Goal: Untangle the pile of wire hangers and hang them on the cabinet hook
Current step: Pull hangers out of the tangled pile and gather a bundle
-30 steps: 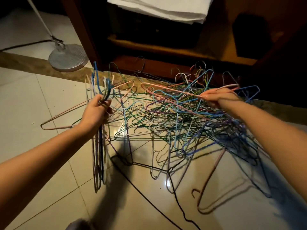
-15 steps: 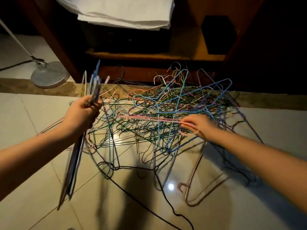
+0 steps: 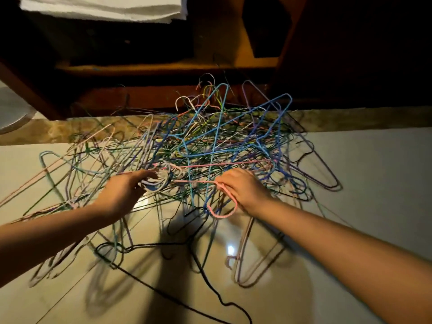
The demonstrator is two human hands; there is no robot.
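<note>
Head view: my left hand, fingers curled round its hanger bundle, has dropped to the pile on the floor, and my right hand now pinches 1 pink hanger, probably almost free.

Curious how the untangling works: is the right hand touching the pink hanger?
Touching. The head view shows the right hand pinching the pink hanger just above its hook.

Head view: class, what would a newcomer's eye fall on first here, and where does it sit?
The tangled pile of coloured wire hangers lies on the shiny floor, before a dark wooden cabinet. At its near edge the right hand pinches a pink hanger by its neck, while the left hand grips a bundle of hooks.
</note>
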